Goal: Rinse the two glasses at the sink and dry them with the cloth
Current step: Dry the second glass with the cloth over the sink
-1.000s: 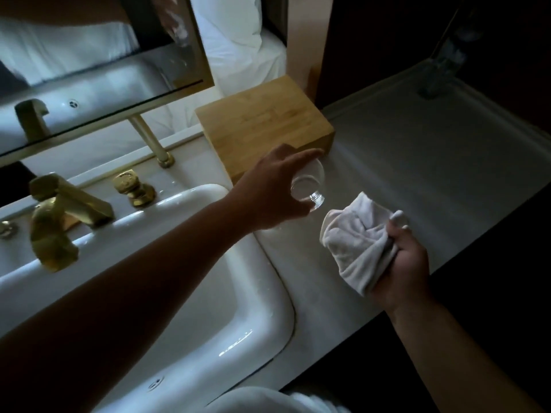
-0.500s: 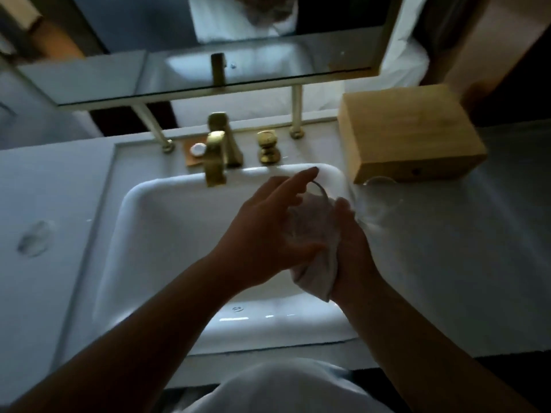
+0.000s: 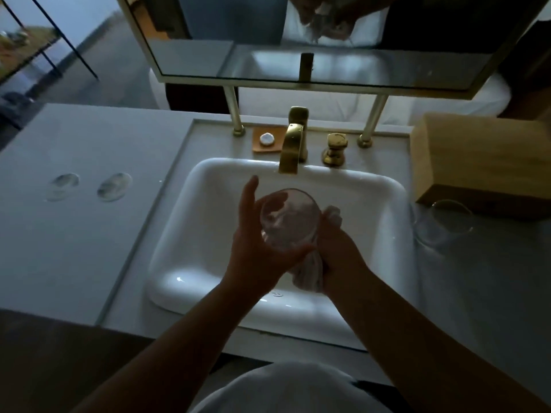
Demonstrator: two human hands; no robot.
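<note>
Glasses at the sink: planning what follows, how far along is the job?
In hand: the left hand holds a clear glass tumbler over the white basin; the right hand presses a white cloth against it. A second clear glass stands by the wooden box; whether it's finished, I can't tell.

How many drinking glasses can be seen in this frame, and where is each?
2. One glass is held over the sink in the left hand, against the cloth in the right hand. The other glass stands on the counter beside the wooden box.
</note>
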